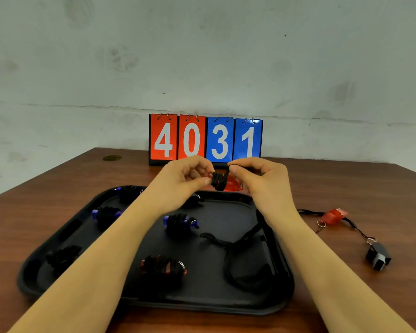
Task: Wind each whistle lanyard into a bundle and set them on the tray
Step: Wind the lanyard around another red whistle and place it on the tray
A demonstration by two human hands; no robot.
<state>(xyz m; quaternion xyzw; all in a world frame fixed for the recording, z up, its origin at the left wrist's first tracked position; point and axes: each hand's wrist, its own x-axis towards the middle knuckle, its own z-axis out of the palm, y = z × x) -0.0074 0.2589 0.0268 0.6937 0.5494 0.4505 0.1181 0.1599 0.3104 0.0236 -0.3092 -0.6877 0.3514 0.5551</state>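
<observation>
1. Your left hand (185,179) holds a red whistle (229,183) above the far rim of the black tray (269,306), thumb and fingers closed on its left end.
2. Your right hand (257,179) pinches the black lanyard (220,180) just above the whistle, fingers closed on the cord.
3. Several turns of that lanyard already wrap the whistle's middle; the rest of the cord drops past your right wrist and lies in a loose loop (240,267) on the right side of the tray.
4. The tray sits on the brown wooden bench (346,296), in front of you, under both forearms.
5. Wound bundles lie on the tray: a red bundle (163,266) near the front centre, a blue bundle (181,222) in the middle, another blue one (107,213) to the left, a dark bundle (63,255) at the front left, and one (130,192) at the far left corner.
6. One more bundle (196,199) is partly hidden by your left hand; you cannot tell its colour.
7. Off the tray, on the bench to your right, lie a second red whistle (334,216) and a black whistle (378,257), their cords unwound.
8. A flip scoreboard (205,139) stands at the far edge of the bench, reading 4 0 in red and 3 1 in blue.
</observation>
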